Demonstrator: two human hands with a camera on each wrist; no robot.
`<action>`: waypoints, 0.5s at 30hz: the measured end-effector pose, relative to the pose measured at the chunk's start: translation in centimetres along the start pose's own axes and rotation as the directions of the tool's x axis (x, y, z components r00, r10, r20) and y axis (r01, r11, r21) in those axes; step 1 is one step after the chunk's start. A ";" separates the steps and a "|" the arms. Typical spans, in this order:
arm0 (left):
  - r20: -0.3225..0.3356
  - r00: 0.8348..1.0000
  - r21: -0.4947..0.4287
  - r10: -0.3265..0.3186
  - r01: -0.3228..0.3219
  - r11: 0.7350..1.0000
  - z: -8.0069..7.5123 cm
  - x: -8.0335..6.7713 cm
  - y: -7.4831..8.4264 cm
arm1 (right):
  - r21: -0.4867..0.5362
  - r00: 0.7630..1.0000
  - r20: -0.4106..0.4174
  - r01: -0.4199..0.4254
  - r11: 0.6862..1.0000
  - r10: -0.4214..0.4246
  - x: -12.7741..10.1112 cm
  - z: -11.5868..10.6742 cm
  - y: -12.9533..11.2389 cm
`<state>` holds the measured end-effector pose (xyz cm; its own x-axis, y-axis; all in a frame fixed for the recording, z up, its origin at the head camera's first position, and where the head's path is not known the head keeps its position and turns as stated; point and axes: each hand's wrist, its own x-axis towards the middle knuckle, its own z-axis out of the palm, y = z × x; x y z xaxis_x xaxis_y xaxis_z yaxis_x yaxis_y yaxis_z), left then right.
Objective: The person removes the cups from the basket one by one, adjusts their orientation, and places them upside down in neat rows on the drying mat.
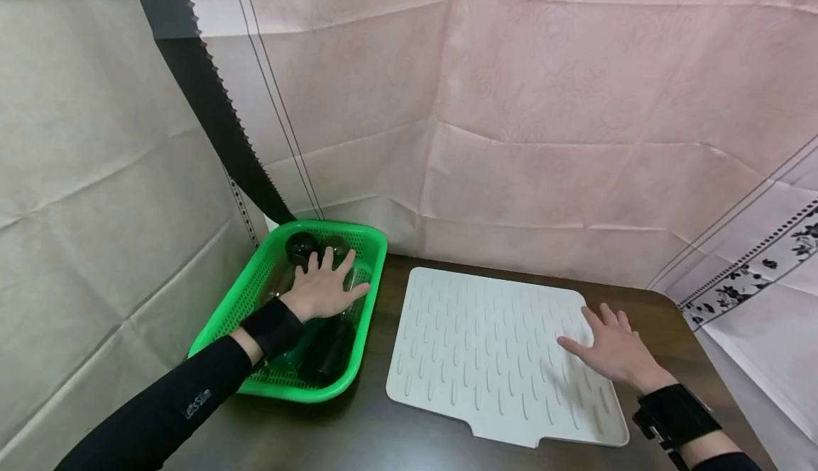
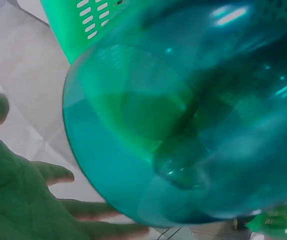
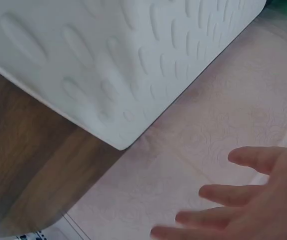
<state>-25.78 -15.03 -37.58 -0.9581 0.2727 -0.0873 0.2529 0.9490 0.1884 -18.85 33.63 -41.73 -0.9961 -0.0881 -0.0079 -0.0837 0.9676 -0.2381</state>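
Note:
A green perforated basket (image 1: 373,254) stands at the table's back left and holds several dark and clear bottles. My left hand (image 1: 326,288) hovers over them with fingers spread, holding nothing. The left wrist view is filled by a clear, green-tinted bottle (image 2: 183,125) seen close up, with my open palm (image 2: 13,200) beside it. My right hand (image 1: 613,349) rests flat with straight fingers on the right part of a white ribbed drying mat (image 1: 486,343). In the right wrist view the mat's corner (image 3: 118,75) and my spread fingers (image 3: 223,195) show.
The table (image 1: 307,435) is dark wood, with its right rim near my right wrist. Pink and beige cloth sheets (image 1: 543,101) hang close behind and to both sides. A black serrated strip (image 1: 204,94) runs down the cloth to the basket.

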 end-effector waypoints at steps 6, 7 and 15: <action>0.087 0.995 -0.012 0.041 -0.040 0.999 -1.0 0.1 -1.0 | -0.004 0.999 -0.034 0.016 1.000 -0.016 0.1 0.1 0.1; 0.111 0.993 -0.013 0.045 -0.044 0.999 -1.1 0.1 -1.3 | -0.003 0.999 -0.031 0.015 1.000 -0.015 0.1 0.2 0.1; 0.262 0.955 -0.037 0.136 -0.131 0.991 -1.7 0.1 -2.7 | 0.004 1.000 -0.022 0.014 1.000 -0.014 0.1 0.8 0.4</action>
<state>-26.79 -17.84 -36.41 -0.8457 0.4315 -0.3141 0.3715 0.8985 0.2340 -18.94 33.83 -42.62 -0.9952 -0.0964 0.0173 -0.0978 0.9654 -0.2416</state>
